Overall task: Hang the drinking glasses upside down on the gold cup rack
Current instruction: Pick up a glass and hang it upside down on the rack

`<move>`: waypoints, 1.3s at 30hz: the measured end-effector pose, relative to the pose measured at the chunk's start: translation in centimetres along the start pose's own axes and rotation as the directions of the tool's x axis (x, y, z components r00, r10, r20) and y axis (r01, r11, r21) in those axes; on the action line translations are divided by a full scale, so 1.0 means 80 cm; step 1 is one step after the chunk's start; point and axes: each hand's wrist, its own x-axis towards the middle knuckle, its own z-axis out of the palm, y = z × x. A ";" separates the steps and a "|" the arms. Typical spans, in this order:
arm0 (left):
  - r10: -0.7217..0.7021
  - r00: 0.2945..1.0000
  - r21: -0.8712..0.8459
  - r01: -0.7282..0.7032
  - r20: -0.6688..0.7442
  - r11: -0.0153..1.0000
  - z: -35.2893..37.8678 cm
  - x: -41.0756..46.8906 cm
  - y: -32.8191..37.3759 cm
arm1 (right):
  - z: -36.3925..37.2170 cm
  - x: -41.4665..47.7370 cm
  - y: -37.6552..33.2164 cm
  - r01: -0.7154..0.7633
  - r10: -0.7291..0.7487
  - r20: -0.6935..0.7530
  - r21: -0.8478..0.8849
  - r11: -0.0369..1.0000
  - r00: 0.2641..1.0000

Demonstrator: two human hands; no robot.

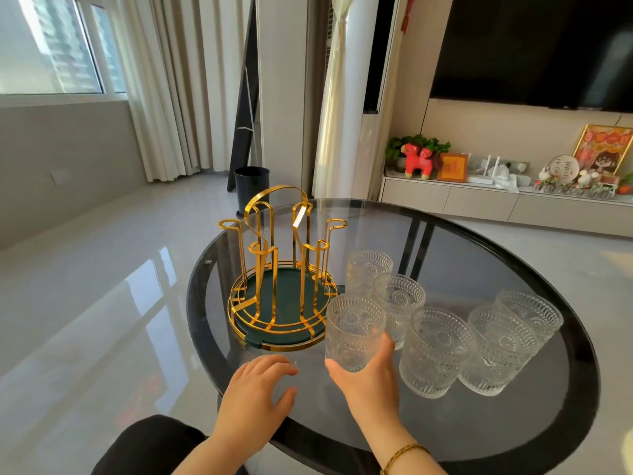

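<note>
The gold cup rack (pixel 279 262) with a dark green base stands on the left part of the round glass table (pixel 496 241); no glass hangs on its hooks. My right hand (pixel 368 382) grips an embossed clear drinking glass (pixel 354 332) from below, upright, just right of the rack's base. My left hand (pixel 257 395) hovers over the table in front of the rack, fingers apart and holding nothing. Several more embossed glasses stand upright to the right: one (pixel 368 274) behind, one (pixel 399 303) beside it, one (pixel 436 351), one (pixel 498 347) and one (pixel 529 315).
The table's dark rim (pixel 582 354) curves around the right side. Beyond the table a dark bin (pixel 251 186) stands on the shiny floor. A low TV cabinet (pixel 479 197) with ornaments runs along the right wall. My dark-clothed knee (pixel 150 443) is at the bottom left.
</note>
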 end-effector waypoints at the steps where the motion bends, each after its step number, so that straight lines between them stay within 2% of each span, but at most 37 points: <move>1: -0.007 1.000 -0.065 0.006 -0.024 0.998 -0.004 -0.001 0.001 | -0.001 -0.001 0.001 0.012 -0.012 0.011 0.032 0.999 1.000; 3: -0.036 0.992 -0.185 0.013 -0.121 0.983 -0.016 -0.003 0.005 | -0.004 -0.002 0.001 0.032 -0.036 0.035 0.116 0.993 0.999; 6: -0.056 0.945 -0.253 -0.028 -0.323 0.967 -0.043 -0.001 0.013 | -0.009 -0.008 -0.003 0.031 -0.052 0.077 0.253 0.967 0.996; 9: -0.025 0.861 -0.238 -0.113 -0.508 0.965 -0.084 0.014 0.028 | -0.021 -0.011 -0.014 0.043 -0.091 0.117 0.362 0.931 0.989; 12: 0.041 0.800 -0.169 -0.175 -0.599 0.970 -0.121 0.038 0.046 | -0.043 -0.011 -0.035 0.061 -0.147 0.176 0.419 0.906 0.973; 16: 0.076 0.828 -0.124 -0.173 -0.555 0.977 -0.158 0.088 0.065 | -0.073 -0.006 -0.062 0.102 -0.179 0.149 0.418 0.903 0.973; 20: 0.028 0.937 -0.099 -0.066 -0.349 0.993 -0.182 0.141 0.077 | -0.096 0.002 -0.080 0.141 -0.199 0.094 0.431 0.891 0.975; 22: 0.049 0.959 -0.050 -0.065 -0.278 0.997 -0.186 0.155 0.077 | -0.103 0.009 -0.087 0.139 -0.195 0.079 0.452 0.881 0.978; 26: 0.059 0.937 -0.042 -0.078 -0.344 0.996 -0.189 0.163 0.067 | -0.110 0.027 -0.099 0.160 -0.213 0.069 0.451 0.878 0.975; 32: 0.076 0.935 -0.063 -0.104 -0.347 0.993 -0.188 0.162 0.053 | -0.120 0.059 -0.139 0.328 -0.354 0.045 0.279 0.902 0.934; 36: 0.094 0.929 -0.083 -0.132 -0.359 0.988 -0.187 0.160 0.050 | -0.126 0.079 -0.170 0.432 -0.443 0.128 0.101 0.896 0.888; 39: 0.081 0.929 -0.105 -0.127 -0.361 0.986 -0.185 0.161 0.051 | -0.121 0.093 -0.188 0.463 -0.452 0.215 -0.003 0.886 0.866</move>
